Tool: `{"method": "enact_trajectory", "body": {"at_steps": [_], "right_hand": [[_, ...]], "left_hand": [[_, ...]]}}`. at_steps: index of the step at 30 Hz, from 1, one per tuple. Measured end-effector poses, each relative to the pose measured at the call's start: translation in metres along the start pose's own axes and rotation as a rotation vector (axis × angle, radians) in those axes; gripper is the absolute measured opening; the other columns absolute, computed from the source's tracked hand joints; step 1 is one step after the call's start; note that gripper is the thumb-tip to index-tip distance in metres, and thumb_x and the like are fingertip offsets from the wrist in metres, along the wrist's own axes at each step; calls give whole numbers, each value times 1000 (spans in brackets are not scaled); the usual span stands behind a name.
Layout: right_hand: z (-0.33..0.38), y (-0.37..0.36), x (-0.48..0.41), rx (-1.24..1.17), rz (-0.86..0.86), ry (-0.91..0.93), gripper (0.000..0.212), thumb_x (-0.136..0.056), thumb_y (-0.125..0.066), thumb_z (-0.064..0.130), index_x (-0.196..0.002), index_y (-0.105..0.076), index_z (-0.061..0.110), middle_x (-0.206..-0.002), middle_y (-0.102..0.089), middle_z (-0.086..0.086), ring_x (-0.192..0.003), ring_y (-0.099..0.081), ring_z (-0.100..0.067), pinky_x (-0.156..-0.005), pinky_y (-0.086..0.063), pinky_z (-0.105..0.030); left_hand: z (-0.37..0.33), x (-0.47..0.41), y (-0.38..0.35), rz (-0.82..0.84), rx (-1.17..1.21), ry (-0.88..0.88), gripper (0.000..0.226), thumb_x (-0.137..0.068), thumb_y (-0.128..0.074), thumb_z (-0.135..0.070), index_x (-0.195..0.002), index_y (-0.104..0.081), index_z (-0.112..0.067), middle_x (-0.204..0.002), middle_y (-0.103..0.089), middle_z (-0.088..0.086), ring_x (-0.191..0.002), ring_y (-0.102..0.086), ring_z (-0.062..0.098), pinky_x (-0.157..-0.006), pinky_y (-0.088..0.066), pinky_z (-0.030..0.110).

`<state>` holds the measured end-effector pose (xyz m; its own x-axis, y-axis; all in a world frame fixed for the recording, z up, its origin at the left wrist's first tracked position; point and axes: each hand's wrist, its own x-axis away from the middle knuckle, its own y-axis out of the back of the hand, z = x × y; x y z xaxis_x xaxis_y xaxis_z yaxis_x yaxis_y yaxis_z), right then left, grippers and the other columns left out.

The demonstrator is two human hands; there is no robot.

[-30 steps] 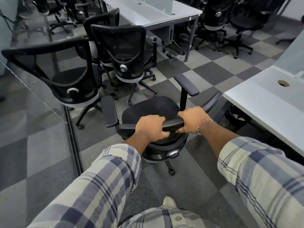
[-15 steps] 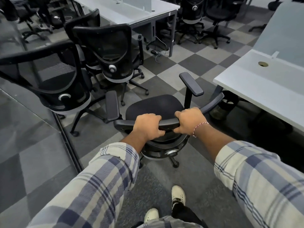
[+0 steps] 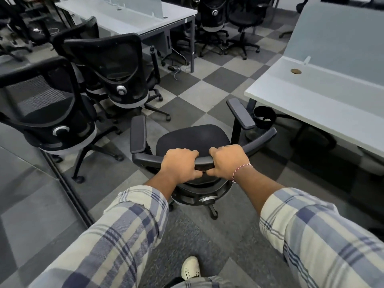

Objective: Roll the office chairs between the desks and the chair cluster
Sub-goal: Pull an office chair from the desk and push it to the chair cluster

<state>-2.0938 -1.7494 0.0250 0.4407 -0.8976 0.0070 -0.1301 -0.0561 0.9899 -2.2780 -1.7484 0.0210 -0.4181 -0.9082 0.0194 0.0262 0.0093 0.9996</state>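
A black office chair (image 3: 193, 138) stands right in front of me, seat facing away, both armrests up. My left hand (image 3: 179, 164) and my right hand (image 3: 227, 161) grip the top rail of its backrest side by side, thumbs under the rail. To the left stands the chair cluster: one mesh-backed chair (image 3: 52, 113) closest to me, a second chair (image 3: 116, 73) behind it, and a third partly hidden further back. The held chair sits about an armrest's width from the cluster.
A white desk (image 3: 311, 104) runs along the right, with a black waste bin (image 3: 265, 117) under its corner. Another desk (image 3: 133, 19) stands at the back with cables on the floor beside it. More chairs (image 3: 214, 19) sit beyond. A glass partition edge (image 3: 66, 188) lies at my left.
I have walked forward with the chair; it has rolled ahead past the desk corner, closer to the cluster. Both hands keep the same grip on the backrest.
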Motion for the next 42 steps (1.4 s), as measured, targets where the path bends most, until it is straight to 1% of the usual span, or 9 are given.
{"method": "enact_trajectory", "body": {"at_steps": [7, 11, 15, 19, 26, 31, 33, 37, 42], "right_hand": [[7, 5, 53, -9, 9, -50, 46, -82, -56, 64, -89, -42, 21, -73, -52, 6, -72, -62, -20, -59, -37, -33], [4, 4, 76, -15, 16, -44, 44, -83, -55, 62, -88, -41, 20, -78, -61, 4, -72, -63, -21, -58, -38, -33], [4, 8, 111, -8, 29, -66, 45, -83, -54, 62, -87, -39, 20, -74, -57, 5, -70, -62, -21, -56, -35, -32], [9, 8, 139, 2, 31, -91, 45, -82, -55, 62, -86, -39, 20, -78, -62, 3, -72, -63, -22, -56, -33, -32], [-14, 15, 181, 35, 89, 90, 57, -81, -43, 79, -90, -41, 22, -84, -64, 1, -75, -63, -26, -60, -41, -34], [-23, 9, 221, 13, 95, -74, 64, -75, -43, 85, -94, -49, 25, -89, -68, 2, -83, -66, -25, -64, -42, -34], [-11, 10, 226, 28, 94, -98, 61, -76, -43, 84, -90, -44, 25, -89, -68, 2, -82, -66, -24, -62, -40, -33], [3, 9, 226, 46, 81, -124, 65, -79, -44, 82, -100, -54, 21, -89, -68, 1, -82, -66, -25, -60, -36, -33], [7, 10, 206, 56, 68, -138, 68, -79, -41, 84, -101, -55, 21, -88, -67, 2, -81, -66, -25, -60, -36, -32]], "left_hand": [[-32, 32, 4, -44, -34, -68, 36, -77, -55, -63, -87, -49, -29, -83, -62, -7, -78, -63, 18, -61, -39, 31], [-50, 45, 6, -32, -45, -99, 35, -77, -54, -62, -83, -48, -28, -81, -64, -5, -78, -63, 19, -61, -34, 31], [-77, 62, 9, -17, -53, -126, 36, -77, -54, -63, -84, -52, -27, -79, -63, -5, -76, -63, 19, -61, -35, 31], [-92, 80, 9, -16, -65, -151, 36, -78, -54, -63, -82, -49, -28, -77, -61, -6, -75, -62, 18, -61, -34, 30], [-104, 111, 12, 18, -88, -192, 32, -77, -55, -60, -80, -52, -28, -69, -54, -7, -69, -59, 18, -59, -36, 31], [-109, 122, 11, 36, -96, -257, 32, -76, -55, -60, -79, -51, -28, -66, -50, -9, -63, -53, 17, -58, -38, 30], [-107, 126, 11, 34, -99, -288, 33, -76, -56, -61, -77, -49, -28, -66, -50, -9, -64, -54, 17, -57, -38, 30], [-92, 126, 8, 18, -85, -307, 36, -74, -59, -61, -76, -49, -27, -66, -48, -9, -67, -58, 18, -55, -36, 30], [-73, 110, 5, 6, -88, -312, 40, -73, -59, -65, -83, -53, -26, -73, -55, -9, -73, -61, 18, -57, -36, 29]]}}
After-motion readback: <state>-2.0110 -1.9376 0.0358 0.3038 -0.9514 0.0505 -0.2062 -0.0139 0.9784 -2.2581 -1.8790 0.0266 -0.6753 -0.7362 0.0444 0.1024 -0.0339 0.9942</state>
